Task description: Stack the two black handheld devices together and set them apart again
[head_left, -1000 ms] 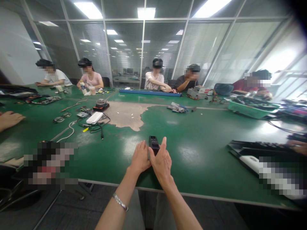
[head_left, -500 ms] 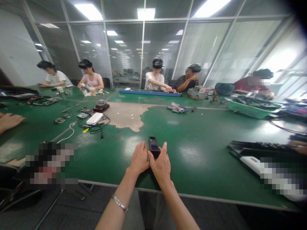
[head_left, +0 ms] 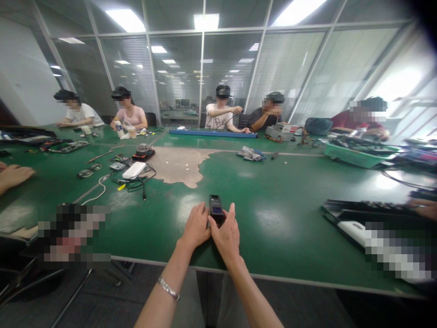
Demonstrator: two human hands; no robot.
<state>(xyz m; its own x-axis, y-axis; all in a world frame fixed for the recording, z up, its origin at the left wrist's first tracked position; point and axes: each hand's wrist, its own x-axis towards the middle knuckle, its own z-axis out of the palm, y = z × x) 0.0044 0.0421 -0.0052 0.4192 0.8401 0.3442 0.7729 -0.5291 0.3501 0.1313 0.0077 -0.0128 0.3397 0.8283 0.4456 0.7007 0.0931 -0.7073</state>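
Observation:
A small black device [head_left: 215, 207] with a little screen sits between my two hands above the green table [head_left: 280, 214], near its front edge. My left hand [head_left: 195, 226] grips the device's left side with curled fingers. Pressed against the right side is my right hand [head_left: 225, 233], its thumb raised alongside. A silver bracelet [head_left: 168, 288] circles my left wrist.
A white box with black cables [head_left: 134, 170] lies to the far left. A worn bare patch [head_left: 180, 165] marks the table's middle. Black and white equipment [head_left: 358, 216] lies at the right. Several people sit round the far side; another person's hand [head_left: 13, 175] rests at left.
My hands and the device have drifted slightly left and closed in tighter around it. A person at the far side has raised an arm.

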